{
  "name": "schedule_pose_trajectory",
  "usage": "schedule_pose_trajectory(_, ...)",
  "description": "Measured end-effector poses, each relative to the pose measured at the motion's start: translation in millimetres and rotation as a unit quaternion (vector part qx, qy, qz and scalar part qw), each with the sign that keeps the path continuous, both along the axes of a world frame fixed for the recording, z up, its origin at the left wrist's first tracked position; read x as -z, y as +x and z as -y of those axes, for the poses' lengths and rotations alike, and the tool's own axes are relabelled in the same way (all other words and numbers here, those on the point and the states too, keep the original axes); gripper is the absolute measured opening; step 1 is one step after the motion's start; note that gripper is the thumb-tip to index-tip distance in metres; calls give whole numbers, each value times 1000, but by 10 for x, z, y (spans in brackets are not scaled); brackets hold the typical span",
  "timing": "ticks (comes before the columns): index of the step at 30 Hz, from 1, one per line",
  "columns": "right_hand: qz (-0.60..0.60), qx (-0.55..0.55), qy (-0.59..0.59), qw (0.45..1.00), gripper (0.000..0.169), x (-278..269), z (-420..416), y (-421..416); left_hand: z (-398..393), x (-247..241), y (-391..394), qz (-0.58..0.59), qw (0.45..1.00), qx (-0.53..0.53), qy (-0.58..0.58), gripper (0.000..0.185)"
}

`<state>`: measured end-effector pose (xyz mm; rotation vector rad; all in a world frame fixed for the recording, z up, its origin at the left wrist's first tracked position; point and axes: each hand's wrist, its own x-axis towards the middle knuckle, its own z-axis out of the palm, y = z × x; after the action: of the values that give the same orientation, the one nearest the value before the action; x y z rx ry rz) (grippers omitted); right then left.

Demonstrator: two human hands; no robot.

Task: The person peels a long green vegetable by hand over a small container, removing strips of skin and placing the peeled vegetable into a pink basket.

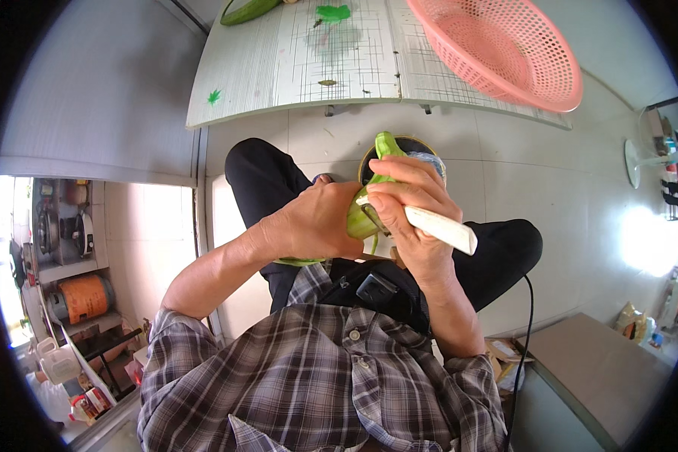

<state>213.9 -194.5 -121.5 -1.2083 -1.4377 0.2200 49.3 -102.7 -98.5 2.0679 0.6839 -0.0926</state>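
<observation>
A long green gourd [361, 221], light and partly peeled toward its far end, is held at a slant above my lap. My left hand [325, 220] wraps round its near part and hides much of it. In my right hand [415, 206] is a peeler with a pale handle [443, 229], its metal head against the gourd's side. A thin green strip hangs below the peeler head. Under the gourd's far end, on the floor between my knees, stands a round bin [367, 158] with a bag in it, partly hidden by my hands.
In front stands a pale table [260, 73] with a pink perforated basket [565, 96] at its right. Another green gourd [248, 11] lies at its far left. A cabinet [593, 373] is at my lower right; a black cable [528, 322] runs beside it. Shelves [73, 271] stand left.
</observation>
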Motion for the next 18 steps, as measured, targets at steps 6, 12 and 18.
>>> schedule_pose_trajectory(6, -54, -6, -42, 998, 8, 32, 20, 46, 19, -120, 14, -42, 999, 3, 12, 52)
schedule_pose_trajectory(12, -100, -17, -62, 993, 9, 6, 11, 42, 8, -186, -12, -36, 999, 5, 0, 49)
schedule_pose_trajectory(18, -270, 8, -132, 954, 14, -95, 30, 171, 40, -296, -110, -8, 998, 10, -65, 39)
